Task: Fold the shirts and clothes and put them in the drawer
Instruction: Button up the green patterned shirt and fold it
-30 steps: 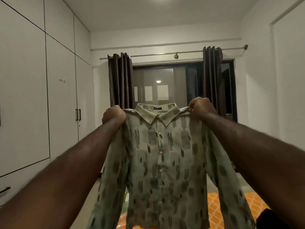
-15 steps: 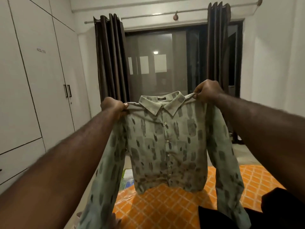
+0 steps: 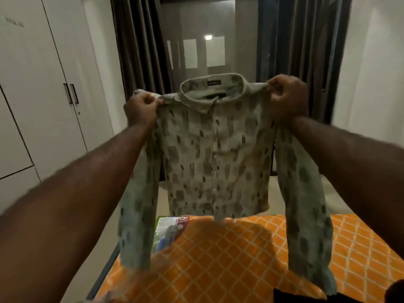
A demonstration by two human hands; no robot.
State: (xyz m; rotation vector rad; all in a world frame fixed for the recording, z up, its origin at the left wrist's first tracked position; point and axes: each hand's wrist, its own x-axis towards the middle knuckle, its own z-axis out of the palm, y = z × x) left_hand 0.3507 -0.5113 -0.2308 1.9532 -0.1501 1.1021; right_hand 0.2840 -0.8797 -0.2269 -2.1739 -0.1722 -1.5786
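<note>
Shirt (image 3: 215, 154) held up btwn both hands, above bedsheet (image 3: 218, 259); wardrobe (image 3: 43, 95) left, curtains (image 3: 137, 44) behind.

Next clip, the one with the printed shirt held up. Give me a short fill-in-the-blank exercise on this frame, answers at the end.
1. The left hand and the right hand each pinch the shirt at a ____.
2. Both sleeves hang ____ from the shoulders.
3. Below the shirt lies a bedspread coloured ____ with a white lattice.
4. The wardrobe doors stand on the person's ____ side.

Missing words: shoulder; down; orange; left
</note>
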